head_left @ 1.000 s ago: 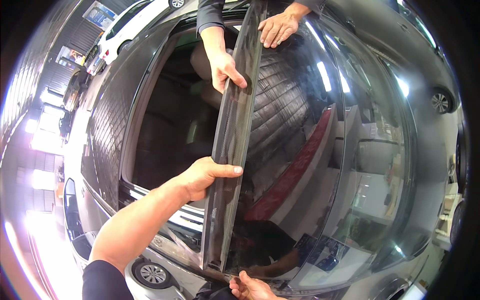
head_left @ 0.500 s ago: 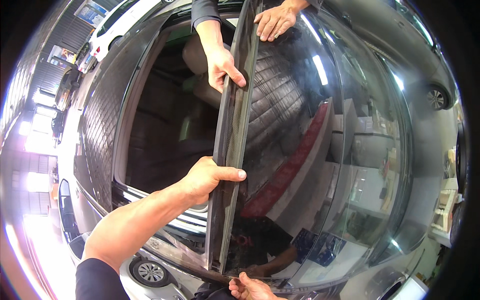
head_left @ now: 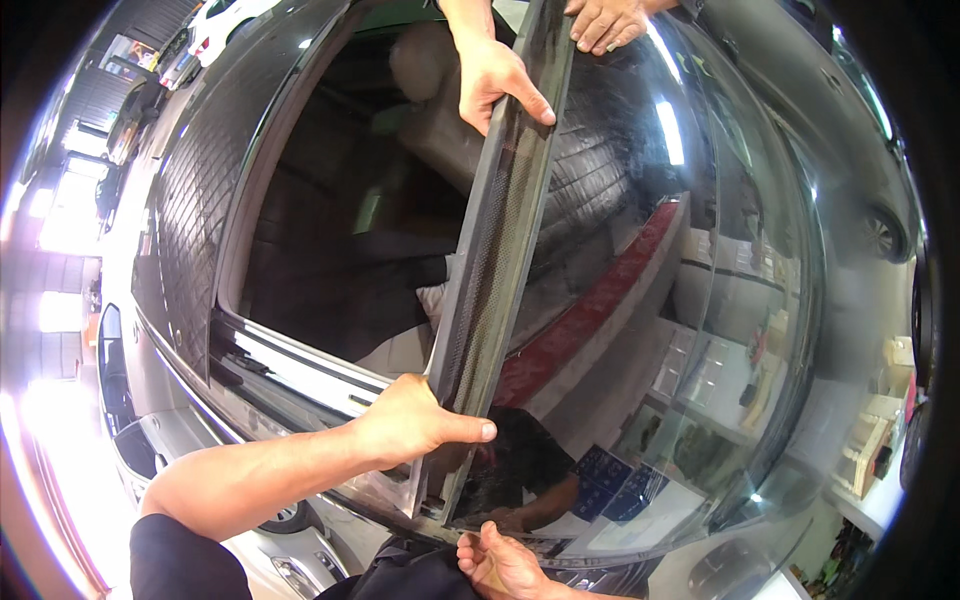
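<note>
A long black strip with a mesh band [head_left: 490, 270] runs across a car roof, between an open roof gap [head_left: 340, 220] and a dark glass panel [head_left: 590, 260]. Near its close end, my left hand [head_left: 410, 425] is closed on the strip, thumb laid over the top and fingers tucked out of sight on the other side. My right hand [head_left: 500, 568] is beside the near roof edge, palm turned up, fingers loosely bent, thumb apart, with nothing visible in it. Across the roof, another person's hand [head_left: 495, 80] grips the strip's far part; their other hand [head_left: 608, 22] rests at the glass.
Seats [head_left: 425, 120] show through the roof gap. A silver car [head_left: 270, 560] stands close below on the left, a grey car [head_left: 840, 130] at the far right. Shelving with boxes [head_left: 870, 440] is on the right; more cars stand at the far left.
The view has shifted, and the strip slants more across it. My left hand sits closer to the strip's near end. The other person's hands appear higher and farther right.
</note>
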`<state>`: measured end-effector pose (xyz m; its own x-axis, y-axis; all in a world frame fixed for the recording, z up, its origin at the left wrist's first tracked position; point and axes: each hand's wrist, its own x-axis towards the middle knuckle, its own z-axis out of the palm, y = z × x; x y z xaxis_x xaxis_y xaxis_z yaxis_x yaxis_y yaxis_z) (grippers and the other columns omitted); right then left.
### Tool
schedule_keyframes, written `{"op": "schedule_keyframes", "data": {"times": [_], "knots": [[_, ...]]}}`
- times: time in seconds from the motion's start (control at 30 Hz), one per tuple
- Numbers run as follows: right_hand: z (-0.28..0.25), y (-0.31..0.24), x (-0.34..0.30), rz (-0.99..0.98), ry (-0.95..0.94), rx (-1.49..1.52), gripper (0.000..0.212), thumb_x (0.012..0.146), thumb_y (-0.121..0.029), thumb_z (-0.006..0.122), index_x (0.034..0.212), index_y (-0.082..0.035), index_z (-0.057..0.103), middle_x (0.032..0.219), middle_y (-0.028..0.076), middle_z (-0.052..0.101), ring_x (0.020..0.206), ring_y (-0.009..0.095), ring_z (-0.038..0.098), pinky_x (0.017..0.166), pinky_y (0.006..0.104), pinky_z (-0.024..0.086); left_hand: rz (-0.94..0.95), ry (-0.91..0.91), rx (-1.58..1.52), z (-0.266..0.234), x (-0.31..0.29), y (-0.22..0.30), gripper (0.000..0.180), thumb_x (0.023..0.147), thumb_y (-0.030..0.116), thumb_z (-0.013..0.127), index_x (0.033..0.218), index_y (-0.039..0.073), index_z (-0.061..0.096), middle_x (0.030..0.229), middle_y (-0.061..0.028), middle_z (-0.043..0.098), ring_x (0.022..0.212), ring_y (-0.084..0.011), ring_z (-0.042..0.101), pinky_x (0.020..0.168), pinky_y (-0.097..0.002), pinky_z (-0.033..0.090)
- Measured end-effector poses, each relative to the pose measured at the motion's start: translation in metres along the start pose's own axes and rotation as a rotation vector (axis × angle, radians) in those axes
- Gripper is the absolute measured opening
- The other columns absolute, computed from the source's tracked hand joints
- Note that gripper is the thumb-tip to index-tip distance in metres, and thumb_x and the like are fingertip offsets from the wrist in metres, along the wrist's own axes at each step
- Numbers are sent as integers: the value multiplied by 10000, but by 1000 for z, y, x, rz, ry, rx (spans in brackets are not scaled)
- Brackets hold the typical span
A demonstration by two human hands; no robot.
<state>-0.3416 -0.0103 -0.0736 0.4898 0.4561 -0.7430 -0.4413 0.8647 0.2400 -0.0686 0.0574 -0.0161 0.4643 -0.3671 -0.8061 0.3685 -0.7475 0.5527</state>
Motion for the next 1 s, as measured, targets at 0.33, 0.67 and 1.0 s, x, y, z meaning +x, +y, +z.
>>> {"op": "schedule_keyframes", "data": {"times": [0.33,0.67,1.0], "knots": [[-8,1,3,11,-97,138,328,1013,-360,611,1048,-37,651,1039,104,688,941,202,661,855,322,536,160,-19,-336,8,12,-22,426,720,245,882,998,-41,733,845,-88,734,767,-142,670,728,-293,537],[3,-7,5,15,-72,138,319,1010,-359,624,1030,-42,636,992,85,683,895,176,648,829,316,527,-74,-68,165,0,-35,-14,396,745,287,857,950,-22,720,845,-123,724,826,-196,695,788,-329,542],[2,-5,8,-7,-61,119,334,1004,-364,632,1032,-32,649,1003,86,688,912,181,653,828,335,521,-50,-173,76,-1,-21,-24,316,693,206,868,869,-5,713,801,-80,711,783,-162,672,751,-313,530]]}}
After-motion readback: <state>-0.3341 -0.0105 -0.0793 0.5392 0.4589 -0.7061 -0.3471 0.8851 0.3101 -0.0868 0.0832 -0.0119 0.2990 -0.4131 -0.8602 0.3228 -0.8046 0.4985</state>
